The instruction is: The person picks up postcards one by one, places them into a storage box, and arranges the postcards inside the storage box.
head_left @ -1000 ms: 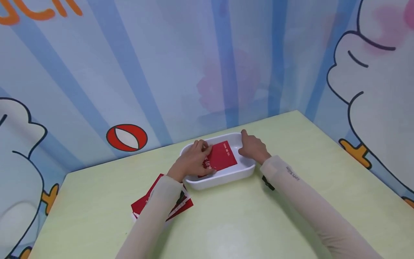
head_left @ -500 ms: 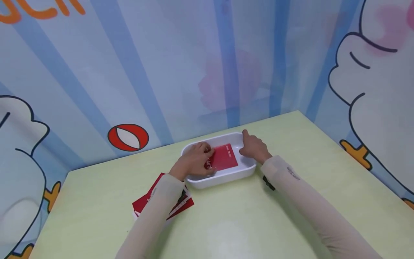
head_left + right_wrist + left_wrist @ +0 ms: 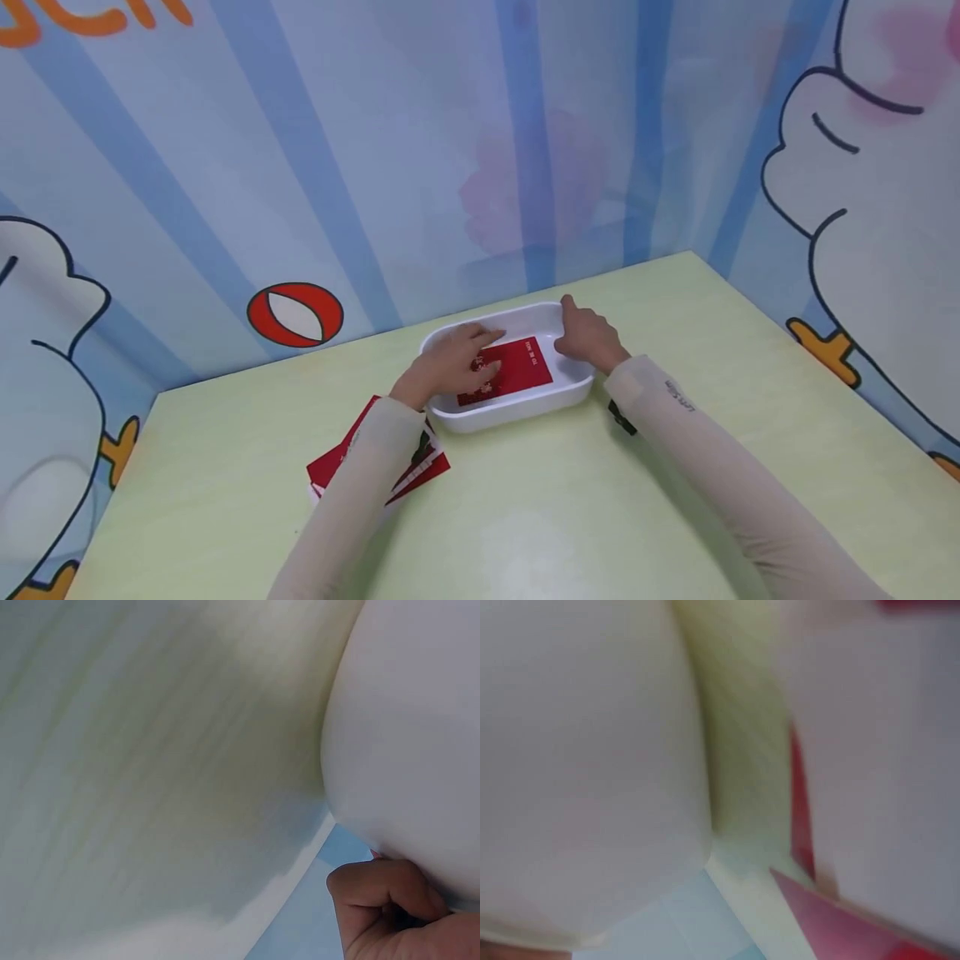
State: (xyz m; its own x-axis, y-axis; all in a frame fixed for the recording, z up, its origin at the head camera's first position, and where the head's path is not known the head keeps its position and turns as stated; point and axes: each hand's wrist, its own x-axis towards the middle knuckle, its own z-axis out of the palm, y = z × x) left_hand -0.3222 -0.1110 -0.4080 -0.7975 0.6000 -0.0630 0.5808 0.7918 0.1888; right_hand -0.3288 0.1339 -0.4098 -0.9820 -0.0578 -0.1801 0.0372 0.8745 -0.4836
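A white oval tray (image 3: 517, 411) sits at the back of the table. Flat on its floor lies a red card (image 3: 517, 372) with white lettering. Over the card's left part is my left hand (image 3: 446, 364), fingers straightened and spread, covering that end of it. At the tray's right end my right hand (image 3: 588, 336) grips the rim; the right wrist view shows its curled fingers (image 3: 382, 889) at the tray's edge. The tray's outer wall (image 3: 592, 765) fills much of the left wrist view.
A fanned stack of red and white cards (image 3: 330, 468) lies left of the tray, partly hidden under my left sleeve (image 3: 360, 492). The pale green table (image 3: 540, 517) meets a printed backdrop (image 3: 420, 167) behind the tray.
The red card has settled lower into the tray and lies flat. My left hand's fingers have loosened from it and spread. My right hand keeps its hold on the rim.
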